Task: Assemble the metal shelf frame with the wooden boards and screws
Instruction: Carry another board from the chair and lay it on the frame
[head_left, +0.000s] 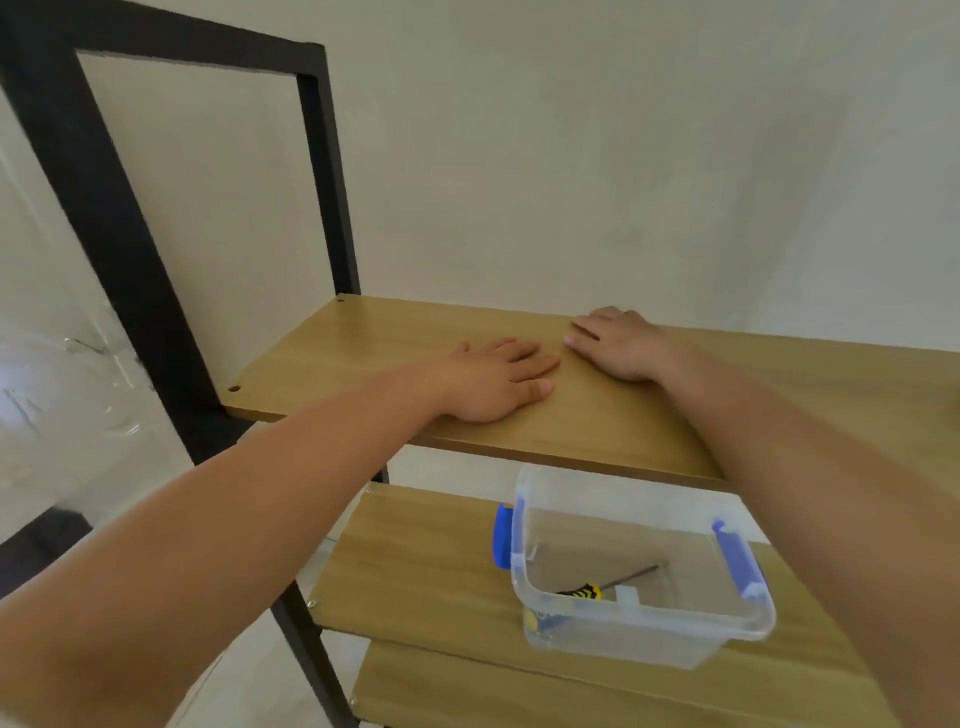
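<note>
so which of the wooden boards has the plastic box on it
The middle board, one level below the top board where both hands rest flat. The clear plastic box with blue latches sits on it; the lowest board carries nothing visible.

Frame (119, 218): matte black. Boards (374, 353): light oak wood-grain. Tub (644, 613) at 5 o'clock: clear plastic, blue latches (503, 535). Screwdriver (584, 591) handle inside: yellow with black stripes, probably. Wall (623, 156): off-white, faintly mottled.

We see the black metal frame (130, 270) upright by the wall. A light wooden board (395, 338) lies flat across it (two empty screw holes at its left corners). Below, a second board (426, 561) sits level, with screws (311, 604) at its left corners.
</note>
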